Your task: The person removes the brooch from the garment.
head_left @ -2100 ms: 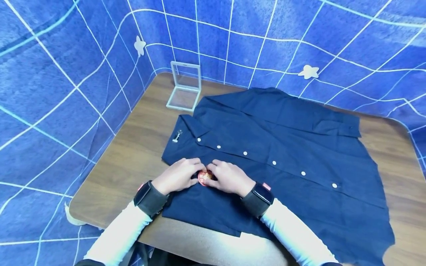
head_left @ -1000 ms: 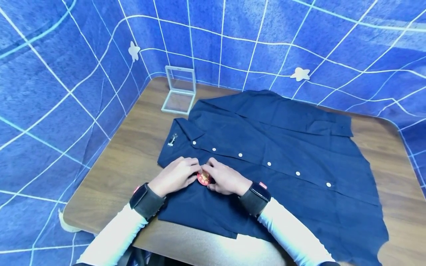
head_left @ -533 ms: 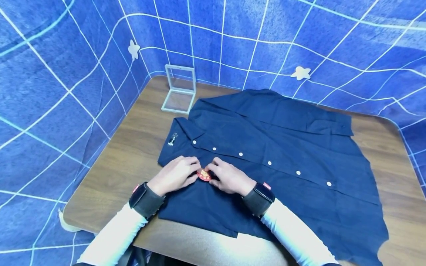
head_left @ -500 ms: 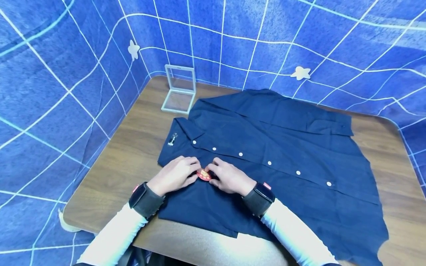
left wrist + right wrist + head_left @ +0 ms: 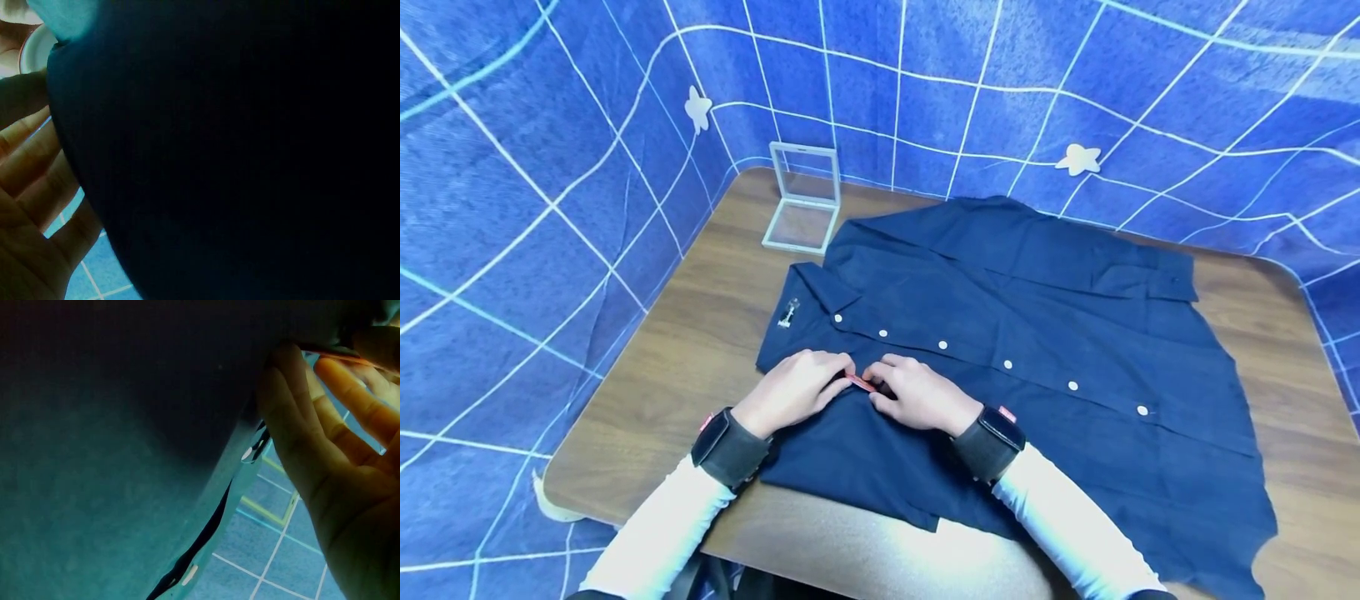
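A dark navy button-up shirt (image 5: 1022,333) lies spread flat on a wooden table (image 5: 700,333), its white buttons running across the middle. Both hands meet on the shirt's chest near the collar. My left hand (image 5: 797,387) and my right hand (image 5: 910,392) pinch a small round red badge (image 5: 860,382) between their fingertips; it shows edge-on as a thin red strip. The left wrist view shows dark shirt cloth (image 5: 237,156), curled fingers (image 5: 31,162) and a pale round edge of the badge (image 5: 31,53). In the right wrist view the fingers (image 5: 325,425) press against the cloth (image 5: 125,425).
An open clear square box (image 5: 801,200) stands at the table's far left corner. Blue grid-patterned fabric walls (image 5: 550,167) surround the table, with pale star shapes (image 5: 1077,158) stuck on them. Black wrist bands (image 5: 730,447) sit on both white-sleeved arms.
The red badge lay face-up between the fingertips before; now it is tipped on edge and mostly hidden by the fingers. Both hands stay at the same spot on the shirt.
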The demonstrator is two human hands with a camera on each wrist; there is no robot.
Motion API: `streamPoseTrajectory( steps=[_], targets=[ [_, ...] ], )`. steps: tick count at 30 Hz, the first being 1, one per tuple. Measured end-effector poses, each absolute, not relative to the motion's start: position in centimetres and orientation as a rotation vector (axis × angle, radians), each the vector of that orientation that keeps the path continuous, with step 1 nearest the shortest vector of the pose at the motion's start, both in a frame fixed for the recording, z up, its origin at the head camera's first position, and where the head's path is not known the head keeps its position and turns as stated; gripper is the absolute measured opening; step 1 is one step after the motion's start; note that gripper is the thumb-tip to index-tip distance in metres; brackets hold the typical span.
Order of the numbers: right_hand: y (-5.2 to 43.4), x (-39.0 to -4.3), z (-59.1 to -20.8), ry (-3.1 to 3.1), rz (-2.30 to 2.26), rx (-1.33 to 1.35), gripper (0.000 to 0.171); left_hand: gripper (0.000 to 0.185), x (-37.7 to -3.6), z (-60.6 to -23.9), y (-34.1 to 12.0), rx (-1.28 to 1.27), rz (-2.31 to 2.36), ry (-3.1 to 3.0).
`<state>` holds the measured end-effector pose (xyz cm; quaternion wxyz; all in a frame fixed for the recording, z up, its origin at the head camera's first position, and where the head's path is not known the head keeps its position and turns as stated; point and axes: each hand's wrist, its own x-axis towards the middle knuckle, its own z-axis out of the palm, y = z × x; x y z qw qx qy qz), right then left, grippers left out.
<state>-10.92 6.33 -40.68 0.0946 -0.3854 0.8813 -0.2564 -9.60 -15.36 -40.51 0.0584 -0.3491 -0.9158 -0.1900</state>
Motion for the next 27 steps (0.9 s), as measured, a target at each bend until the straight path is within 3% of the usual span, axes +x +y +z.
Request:
streamPoseTrajectory(
  steps=[4,10,27],
  targets=[
    [6.3,-11.0,-40.5,2.597,-0.810,-1.147,0.020,0.005,-9.6,-40.4,-15.4,-1.051,-0.598,-2.781],
    [5.8,-10.9,-40.6,2.691,-0.769,-1.144,0.021,0.018,-9.5,-40.3,-15.4,-1.030,-0.545,-2.788],
    [5.0,-10.7,-40.7,2.846,-0.623,-1.144,0.022,0.014,-9.6,-40.3,-15.3,-0.983,-0.489,-2.744]
  ],
)
